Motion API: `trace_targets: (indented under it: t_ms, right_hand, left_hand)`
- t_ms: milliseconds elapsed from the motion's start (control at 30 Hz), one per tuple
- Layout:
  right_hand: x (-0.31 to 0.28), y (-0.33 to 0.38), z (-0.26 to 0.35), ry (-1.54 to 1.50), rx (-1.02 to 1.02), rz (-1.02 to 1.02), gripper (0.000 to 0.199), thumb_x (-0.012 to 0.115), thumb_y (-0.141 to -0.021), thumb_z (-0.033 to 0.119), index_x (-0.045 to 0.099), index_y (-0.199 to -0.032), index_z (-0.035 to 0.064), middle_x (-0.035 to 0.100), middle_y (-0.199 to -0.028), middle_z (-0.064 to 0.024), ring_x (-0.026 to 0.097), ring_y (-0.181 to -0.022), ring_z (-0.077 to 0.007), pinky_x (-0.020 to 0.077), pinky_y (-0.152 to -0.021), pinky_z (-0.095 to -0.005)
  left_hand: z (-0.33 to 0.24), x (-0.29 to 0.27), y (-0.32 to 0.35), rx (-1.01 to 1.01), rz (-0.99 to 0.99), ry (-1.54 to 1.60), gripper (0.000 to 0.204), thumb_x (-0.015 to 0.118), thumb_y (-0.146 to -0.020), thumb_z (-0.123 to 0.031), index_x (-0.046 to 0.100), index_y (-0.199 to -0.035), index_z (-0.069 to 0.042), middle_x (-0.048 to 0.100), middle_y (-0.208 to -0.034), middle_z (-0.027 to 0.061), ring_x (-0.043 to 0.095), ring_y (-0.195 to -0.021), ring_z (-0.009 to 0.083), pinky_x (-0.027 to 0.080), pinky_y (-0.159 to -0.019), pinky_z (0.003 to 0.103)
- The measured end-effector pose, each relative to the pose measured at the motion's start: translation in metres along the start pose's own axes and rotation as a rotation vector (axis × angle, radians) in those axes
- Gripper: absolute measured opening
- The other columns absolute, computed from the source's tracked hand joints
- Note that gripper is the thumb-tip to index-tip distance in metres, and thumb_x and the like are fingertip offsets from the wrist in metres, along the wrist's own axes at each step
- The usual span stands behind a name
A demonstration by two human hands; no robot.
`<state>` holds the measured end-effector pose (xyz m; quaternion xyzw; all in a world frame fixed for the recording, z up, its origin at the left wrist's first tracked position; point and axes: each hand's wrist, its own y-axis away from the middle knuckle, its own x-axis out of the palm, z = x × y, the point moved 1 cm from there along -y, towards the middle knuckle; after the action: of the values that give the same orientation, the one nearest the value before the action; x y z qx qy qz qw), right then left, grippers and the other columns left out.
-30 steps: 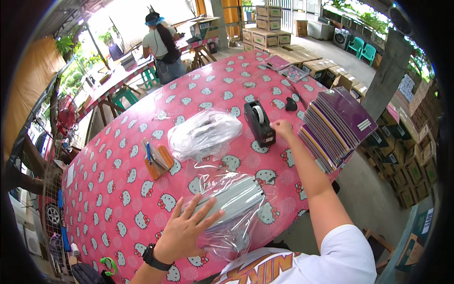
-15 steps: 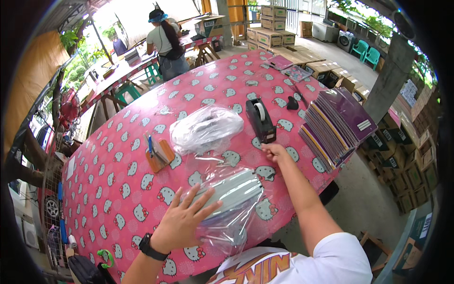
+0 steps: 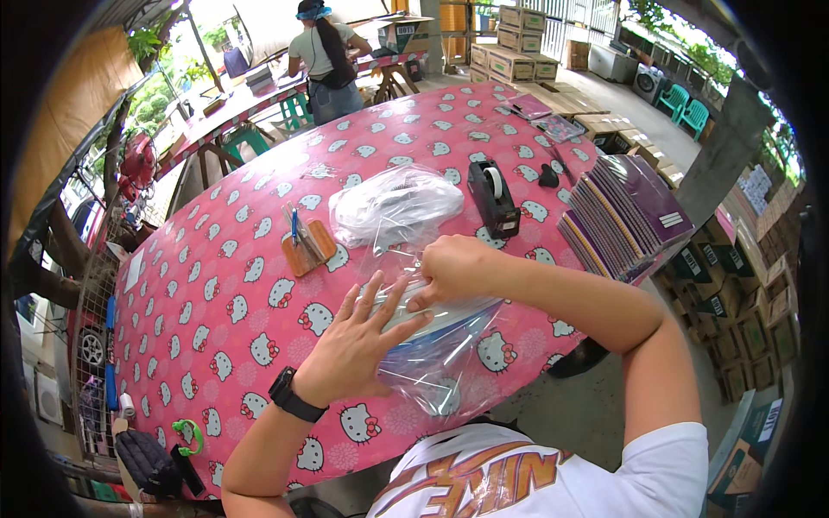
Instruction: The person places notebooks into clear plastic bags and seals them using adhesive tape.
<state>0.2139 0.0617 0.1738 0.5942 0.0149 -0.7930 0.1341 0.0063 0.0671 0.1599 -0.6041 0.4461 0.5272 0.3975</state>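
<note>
A flat bundle in loose clear plastic wrap (image 3: 449, 345), with pale and blue layers showing through, lies near the table's front edge. My left hand (image 3: 356, 338) rests flat on its left side, fingers spread, a dark watch on the wrist. Over the bundle's upper edge is my right hand (image 3: 458, 269), its fingers curled together; what they pinch is hidden. Just beyond sits a heap of clear plastic bags (image 3: 393, 205). To its right stands a black tape dispenser (image 3: 496, 203) with a roll in it.
A wooden pen holder (image 3: 308, 249) is left of the bags. Stacked purple spiral notebooks (image 3: 626, 216) stand at the table's right edge, near a small black object (image 3: 548, 176). Cardboard boxes (image 3: 734, 289) fill the floor to the right. Another person (image 3: 326, 65) works at a far table.
My right hand has moved from the tape dispenser's front end leftward to the wrapped bundle, close to my left hand. The left hand stays spread on the bundle. The view has shifted slightly.
</note>
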Motion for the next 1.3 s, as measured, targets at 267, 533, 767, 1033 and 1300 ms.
trace_targets:
  t_ms: [267,533,767,1033,1300]
  right_hand:
    - [-0.015,0.05,-0.05,0.275,0.209,0.121,0.047,0.074,-0.066,0.044,0.067,-0.089,0.0038,0.066,-0.092,-0.014,0.064,-0.09,-0.0295,0.0507,-0.074,-0.0389]
    - [0.062,0.084,-0.016,0.037,-0.621,-0.771,0.034,0.074,-0.068,0.017,0.063,-0.099,0.0114,0.062,-0.101,-0.0048,0.056,-0.088,-0.0228,0.0425,-0.078,-0.0311]
    - [0.029,0.076,-0.03,-0.592,-0.396,-0.489,0.03,0.073,-0.073,0.015,0.063,-0.1,0.007,0.064,-0.088,-0.0052,0.057,-0.083,-0.0217,0.0455,-0.074,-0.034]
    - [0.02,0.06,-0.014,-0.84,-0.317,-0.311,0.046,0.078,-0.069,0.012,0.06,-0.11,0.0088,0.064,-0.086,-0.0024,0.058,-0.079,-0.0104,0.0444,-0.069,-0.0267]
    - [-0.006,0.073,0.004,-0.778,-0.48,-0.703,0.025,0.072,-0.075,0.013,0.064,-0.098,0.0048,0.067,-0.091,-0.0054,0.062,-0.083,-0.0134,0.046,-0.07,-0.0267]
  left_hand:
    - [0.015,0.014,0.027,-0.123,-0.151,0.023,0.1,0.082,-0.046,-0.021,0.038,-0.136,-0.018,0.023,-0.149,0.0114,0.014,-0.139,0.034,0.016,-0.111,0.05]
    - [0.0,0.052,0.039,-0.14,-0.626,-0.041,0.065,0.077,-0.053,-0.014,0.056,-0.114,-0.016,0.051,-0.121,0.0035,0.046,-0.114,0.025,0.031,-0.101,0.045]
    - [0.001,0.052,0.019,-0.211,-0.796,0.304,0.042,0.078,-0.06,-0.016,0.064,-0.099,-0.01,0.06,-0.083,0.0024,0.053,-0.081,0.0216,0.041,-0.075,0.034]
    - [-0.016,0.033,0.002,-0.314,-0.799,0.413,0.039,0.084,-0.06,-0.022,0.066,-0.09,-0.004,0.057,-0.075,0.0025,0.051,-0.07,0.013,0.041,-0.062,0.027]
    - [-0.019,0.016,-0.009,-0.249,-0.768,0.595,0.031,0.08,-0.067,-0.019,0.065,-0.091,-0.005,0.061,-0.077,0.0053,0.057,-0.068,0.0152,0.046,-0.061,0.029]
